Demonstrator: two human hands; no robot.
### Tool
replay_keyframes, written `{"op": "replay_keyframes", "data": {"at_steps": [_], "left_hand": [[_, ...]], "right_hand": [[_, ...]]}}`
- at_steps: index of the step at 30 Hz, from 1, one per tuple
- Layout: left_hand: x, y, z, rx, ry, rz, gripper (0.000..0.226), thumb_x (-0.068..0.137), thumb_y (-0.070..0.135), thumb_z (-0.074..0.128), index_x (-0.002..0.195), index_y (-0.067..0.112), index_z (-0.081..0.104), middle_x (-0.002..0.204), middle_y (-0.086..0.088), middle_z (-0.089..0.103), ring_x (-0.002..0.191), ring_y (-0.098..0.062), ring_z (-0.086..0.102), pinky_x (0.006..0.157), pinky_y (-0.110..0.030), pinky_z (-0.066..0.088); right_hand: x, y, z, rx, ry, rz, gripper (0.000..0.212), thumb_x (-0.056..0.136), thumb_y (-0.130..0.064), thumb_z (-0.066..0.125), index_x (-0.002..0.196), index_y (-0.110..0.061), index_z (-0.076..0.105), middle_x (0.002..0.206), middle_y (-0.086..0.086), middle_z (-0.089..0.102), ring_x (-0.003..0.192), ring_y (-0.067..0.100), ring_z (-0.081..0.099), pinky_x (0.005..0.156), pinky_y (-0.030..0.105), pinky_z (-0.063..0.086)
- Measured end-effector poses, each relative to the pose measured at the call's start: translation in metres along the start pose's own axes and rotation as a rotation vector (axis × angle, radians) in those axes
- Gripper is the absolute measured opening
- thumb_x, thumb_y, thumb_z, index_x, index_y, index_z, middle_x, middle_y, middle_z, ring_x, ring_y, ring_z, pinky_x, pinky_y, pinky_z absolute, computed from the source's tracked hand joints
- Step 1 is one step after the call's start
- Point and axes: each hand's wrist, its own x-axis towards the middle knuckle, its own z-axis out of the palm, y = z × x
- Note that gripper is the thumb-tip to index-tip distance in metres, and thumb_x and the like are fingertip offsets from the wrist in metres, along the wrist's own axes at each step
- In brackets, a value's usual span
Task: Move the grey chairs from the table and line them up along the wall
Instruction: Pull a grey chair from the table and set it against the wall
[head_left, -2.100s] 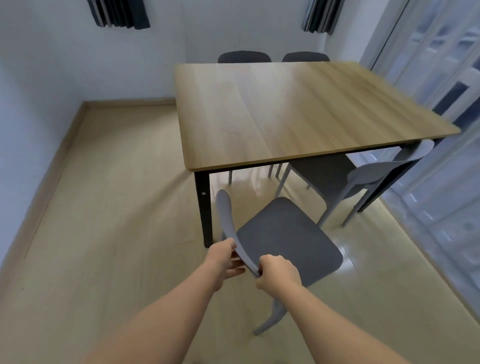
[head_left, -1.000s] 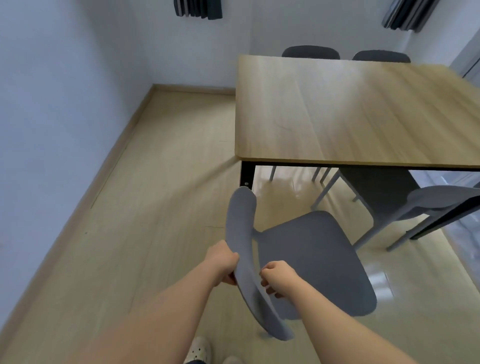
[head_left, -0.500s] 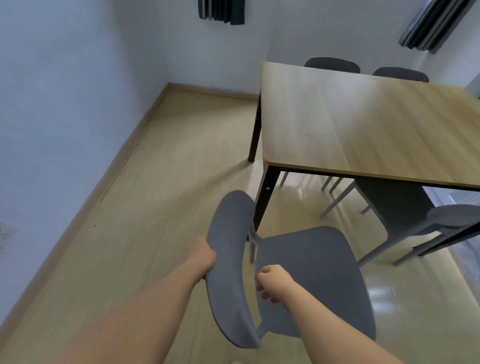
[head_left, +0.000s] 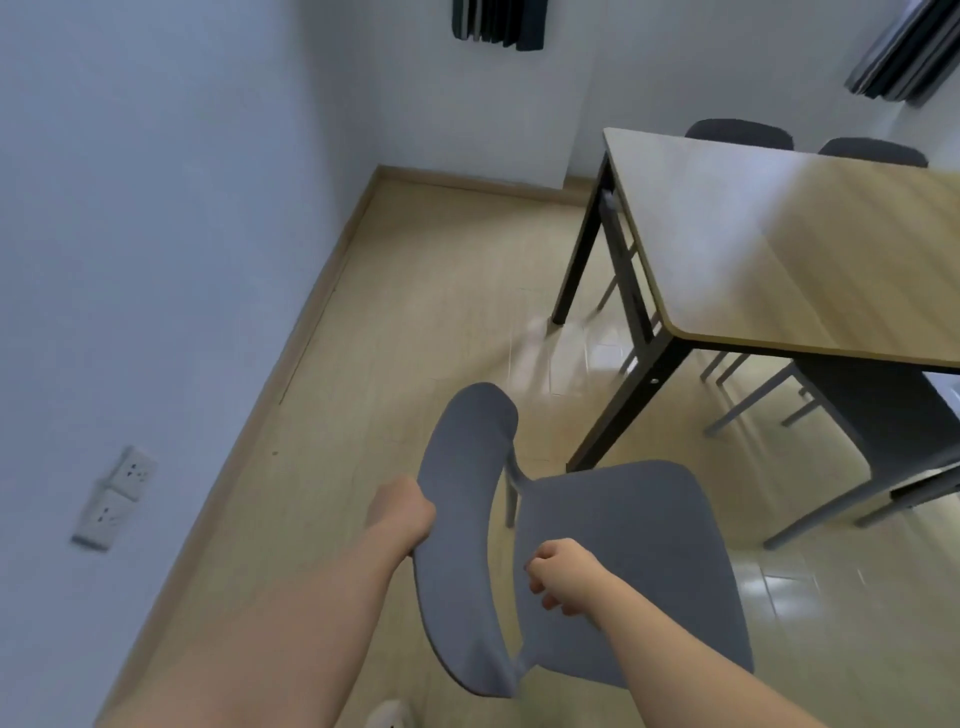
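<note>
Head camera, looking down past both forearms.

**Desk:** Where is the chair, and who has it?

**Photographer:** A person holds one grey chair (head_left: 623, 561) by its backrest (head_left: 462, 545), just off the near left corner of the table (head_left: 779, 249). It sits over open floor (head_left: 415, 312), with its seat turned toward the table. The left hand (head_left: 402, 512) is clamped on the backrest's outer edge, its fingers wrapped out of sight behind. The right hand (head_left: 563, 574) is curled tight at the inner edge, above the seat. Whether the chair's feet are on the floor cannot be told.

**Desk:** How are the arms set?

**Photographer:** Both reach forward and down, nearly straight, and the backrest stands between the two wrists.

**Desk:** And the rest of the job?

**Photographer:** One chair (head_left: 893, 431) is tucked under the table's near edge. Two more (head_left: 737, 129) (head_left: 872, 150) stand at its far edge. The left wall (head_left: 130, 260) has no chair against it in this view.

**Desk:** What would make this step go well?

**Photographer:** I'd say swing the chair left, away from the table's black leg. Turn it so the backrest meets the wall above the skirting board (head_left: 291, 374). Set it down level and clear of the wall sockets (head_left: 117, 493). It should go in far enough along the wall that three more can follow in a row.
</note>
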Motion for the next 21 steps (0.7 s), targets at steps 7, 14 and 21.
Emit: {"op": "replay_keyframes", "data": {"at_steps": [7, 14, 21], "left_hand": [[0.003, -0.061, -0.059, 0.064, 0.129, -0.058, 0.026, 0.089, 0.010, 0.046, 0.111, 0.003, 0.059, 0.116, -0.016, 0.064, 0.105, -0.034, 0.064, 0.078, -0.032, 0.051], [0.005, -0.119, -0.097, 0.030, 0.172, -0.102, 0.022, 0.087, 0.008, 0.045, 0.067, 0.014, 0.037, 0.069, 0.000, 0.044, 0.066, -0.018, 0.047, 0.046, -0.023, 0.026], [0.028, -0.188, -0.153, 0.021, 0.168, -0.062, 0.033, 0.088, 0.011, 0.050, 0.060, 0.017, 0.034, 0.067, 0.001, 0.044, 0.059, -0.015, 0.044, 0.046, -0.022, 0.029]], "right_hand": [[-0.003, -0.055, 0.040, -0.039, -0.006, -0.097, 0.039, 0.091, -0.010, 0.034, 0.119, 0.001, 0.060, 0.092, 0.008, 0.056, 0.072, 0.019, 0.052, 0.054, 0.022, 0.035], [-0.005, -0.100, 0.080, -0.128, -0.064, -0.108, 0.026, 0.095, -0.014, 0.035, 0.104, -0.005, 0.059, 0.088, 0.007, 0.055, 0.061, 0.017, 0.048, 0.052, 0.025, 0.034], [-0.010, -0.171, 0.151, -0.122, -0.057, -0.108, 0.016, 0.093, -0.012, 0.036, 0.092, -0.009, 0.052, 0.077, 0.003, 0.053, 0.063, 0.017, 0.049, 0.052, 0.024, 0.034]]}}
